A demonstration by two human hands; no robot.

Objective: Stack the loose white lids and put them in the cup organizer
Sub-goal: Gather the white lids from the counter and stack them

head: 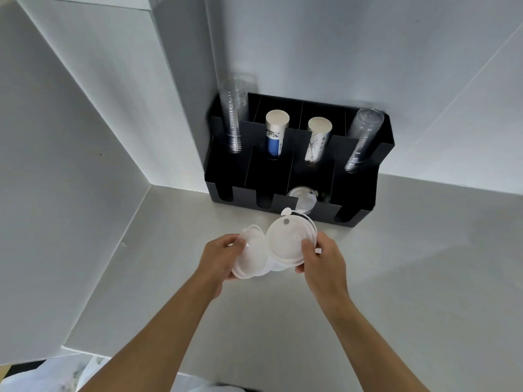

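- Closest to the camera, two bare forearms reached up from the bottom edge over a pale grey counter [396, 278].
- The left hand [219, 260] was curled around a small bunch of white lids [252, 260], thumb lying across the top face near the left rim and the other fingers tucked underneath, so the lids sat between thumb and fingers.
- The right hand [322, 260] gripped a single white lid [291, 240] by its right edge, thumb on top and fingers wrapped under the rim. This lid was tilted up toward the camera, with a little tab sticking out at its far edge.
- The two sets of lids overlapped in the middle, right one partly over the left bunch, both held clear above the counter.
- Just beyond them stood the black cup organizer [362, 219] against the wall.
- One more lid [301, 198] already sat in its front row, third slot from the left.
- Back slots held two clear cup stacks [233, 117] at the ends and two paper cup stacks [276, 134] between.
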